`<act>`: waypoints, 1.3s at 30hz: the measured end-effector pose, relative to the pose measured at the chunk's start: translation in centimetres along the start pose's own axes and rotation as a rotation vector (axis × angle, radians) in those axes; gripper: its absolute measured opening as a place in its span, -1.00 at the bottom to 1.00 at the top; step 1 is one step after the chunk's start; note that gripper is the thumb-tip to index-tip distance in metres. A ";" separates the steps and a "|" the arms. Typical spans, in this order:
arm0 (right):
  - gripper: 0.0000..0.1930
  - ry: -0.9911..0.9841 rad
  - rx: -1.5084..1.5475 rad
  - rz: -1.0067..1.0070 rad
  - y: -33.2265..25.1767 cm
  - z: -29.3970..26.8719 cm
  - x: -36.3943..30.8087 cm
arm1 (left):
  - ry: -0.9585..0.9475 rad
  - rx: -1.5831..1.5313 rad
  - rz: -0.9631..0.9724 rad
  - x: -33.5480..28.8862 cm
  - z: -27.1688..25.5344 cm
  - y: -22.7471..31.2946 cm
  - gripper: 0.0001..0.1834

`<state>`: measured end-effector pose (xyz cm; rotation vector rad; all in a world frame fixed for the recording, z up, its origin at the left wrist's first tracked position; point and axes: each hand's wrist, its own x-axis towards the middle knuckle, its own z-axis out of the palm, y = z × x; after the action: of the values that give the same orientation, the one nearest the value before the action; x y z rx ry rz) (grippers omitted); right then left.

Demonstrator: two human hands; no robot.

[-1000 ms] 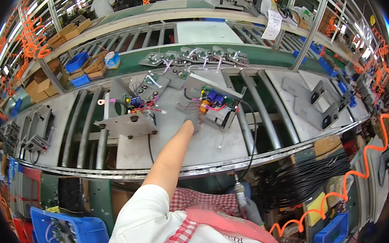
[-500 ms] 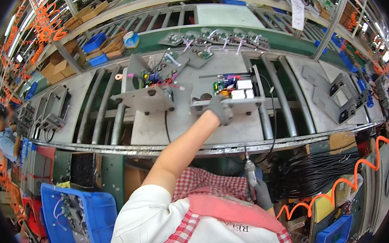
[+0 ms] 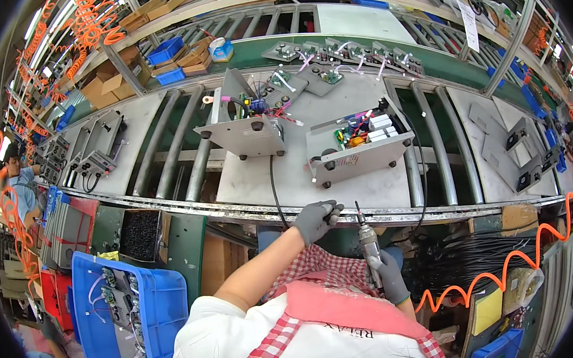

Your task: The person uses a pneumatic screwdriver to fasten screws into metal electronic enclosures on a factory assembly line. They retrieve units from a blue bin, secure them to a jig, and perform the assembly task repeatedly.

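Note:
My left hand (image 3: 315,222), in a grey glove, is over the near edge of the conveyor. Its fingers are curled together; anything in them is too small to make out. My right hand (image 3: 391,278), also gloved, grips a metal power screwdriver (image 3: 369,243) with its bit pointing up, just right of the left hand. Beyond them on a pale board sits an open grey metal chassis (image 3: 359,161) with white blocks (image 3: 380,128) and a circuit board inside, turned at an angle. Left of it stands another grey chassis (image 3: 243,136) with wires and electronic parts.
A pale work board (image 3: 246,185) lies on conveyor rollers (image 3: 437,143). Several small plates with circuit boards (image 3: 350,53) line the far side. A blue bin (image 3: 168,303) stands at lower left, a box of black screws (image 3: 141,234) behind it. Black cables (image 3: 468,259) and an orange coiled hose (image 3: 503,283) are at right.
My left hand has left the right chassis and come back toward me. That chassis now sits turned at an angle. My right hand and the screwdriver have risen slightly.

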<state>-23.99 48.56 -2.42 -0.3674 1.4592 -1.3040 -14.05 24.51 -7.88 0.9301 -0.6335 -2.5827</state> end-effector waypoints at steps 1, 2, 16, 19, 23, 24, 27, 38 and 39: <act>-0.68 -0.012 -0.015 0.009 -0.3 0.3 0.1 | -0.048 -0.002 0.007 -0.5 -0.3 0.3 -0.77; -0.67 -0.021 -0.021 0.008 -0.5 0.8 0.2 | -0.037 0.027 -0.004 -0.9 -0.6 0.6 -0.77; -0.56 -0.129 -0.225 -0.039 1.5 2.7 2.5 | -0.025 -0.027 -0.060 -1.3 -3.1 1.6 -0.71; -0.56 -0.114 -0.261 -0.031 1.3 3.0 2.5 | -0.029 -0.122 -0.046 -1.0 -2.9 1.2 -0.74; -0.54 -0.114 -0.279 -0.018 0.9 3.4 2.2 | -0.150 -0.133 0.007 -1.4 -2.2 1.0 -0.73; -0.54 -0.117 -0.261 -0.011 0.9 3.4 2.2 | -0.148 -0.098 0.011 -1.4 -2.3 1.0 -0.72; -0.52 -0.129 -0.243 -0.008 1.0 3.4 2.3 | -0.092 0.004 0.037 -1.5 -2.3 1.3 -0.68; -0.48 -0.174 -0.236 0.029 0.7 3.5 2.3 | -0.014 0.259 -0.034 -2.4 -2.3 2.8 -0.62; -0.49 -0.175 -0.246 0.030 0.8 3.5 2.4 | -0.023 0.251 -0.031 -2.4 -2.3 2.9 -0.62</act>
<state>-21.63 45.20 -3.58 -0.6042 1.4726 -1.0430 -10.31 22.42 -6.80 0.9932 -0.9742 -2.5847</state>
